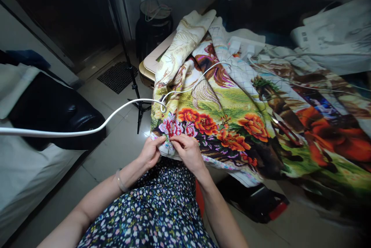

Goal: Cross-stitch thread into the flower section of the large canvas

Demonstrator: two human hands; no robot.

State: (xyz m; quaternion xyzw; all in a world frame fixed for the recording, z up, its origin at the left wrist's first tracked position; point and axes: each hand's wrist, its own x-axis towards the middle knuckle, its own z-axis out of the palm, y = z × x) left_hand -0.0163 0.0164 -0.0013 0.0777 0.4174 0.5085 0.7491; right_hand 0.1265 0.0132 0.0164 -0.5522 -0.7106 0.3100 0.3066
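Note:
A large cross-stitch cloth (220, 101) with orange and pink flowers lies draped over a table and reaches down to my lap. My left hand (151, 150) grips the cloth's lower left edge between thumb and fingers. Close beside it, my right hand (187, 149) is closed in a pinch over the pink flowers. Whatever sits between the right fingertips, perhaps a needle or thread, is too small to make out. A white cable (110, 118) crosses in front of the cloth, above both hands.
White plugs and a power strip (236, 45) rest on the cloth's far part. A thin tripod (133, 85) stands beyond the table corner (147, 70). To the left is a black padded seat (58, 105). A dark bag-like thing (252, 201) lies under the table.

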